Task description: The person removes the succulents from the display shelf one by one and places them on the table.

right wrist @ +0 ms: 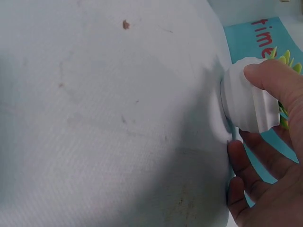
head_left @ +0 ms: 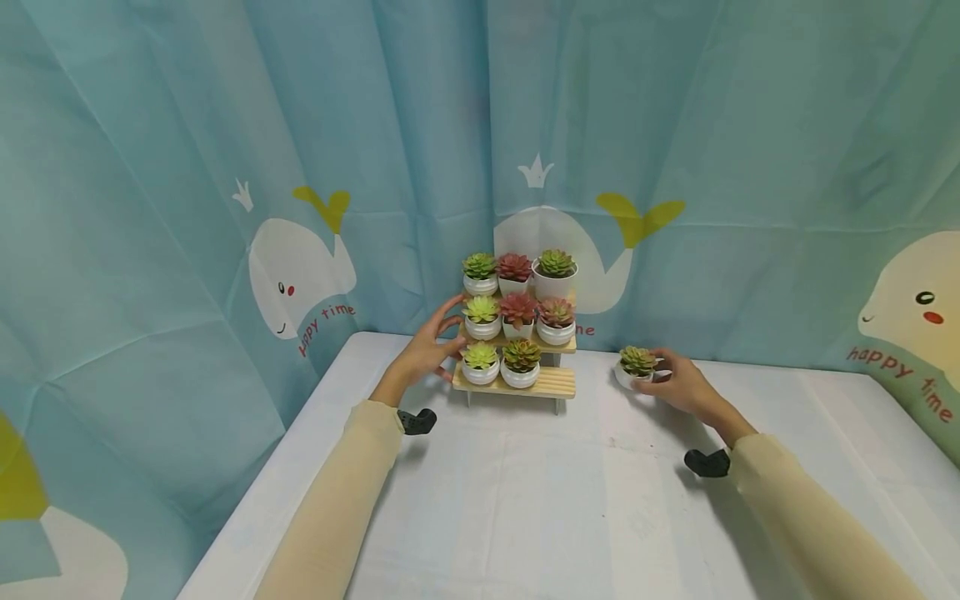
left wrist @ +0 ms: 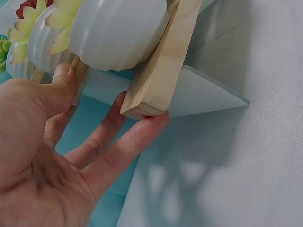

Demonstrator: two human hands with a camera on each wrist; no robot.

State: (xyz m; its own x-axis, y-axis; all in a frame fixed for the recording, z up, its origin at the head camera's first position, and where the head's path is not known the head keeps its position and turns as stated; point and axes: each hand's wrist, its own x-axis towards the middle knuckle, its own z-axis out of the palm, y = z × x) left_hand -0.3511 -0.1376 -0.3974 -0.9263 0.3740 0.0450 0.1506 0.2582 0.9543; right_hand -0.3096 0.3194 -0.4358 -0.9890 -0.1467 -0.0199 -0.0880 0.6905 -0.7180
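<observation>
A three-tier wooden plant stand on pale legs stands at the back of the table. Its upper two tiers bear several potted succulents in white pots; the lowest bears a lime-green succulent and a reddish-green succulent. At the stand's left end, my left hand is spread, its fingertips touching the end of a wooden board. To the right of the stand, my right hand grips a green potted succulent low at the table. In the right wrist view the thumb presses its white pot.
A white cloth covers the table. Close behind and to the left hangs a blue curtain printed with whales. Dark wrist devices sit at both cuffs. Small brown marks dot the cloth.
</observation>
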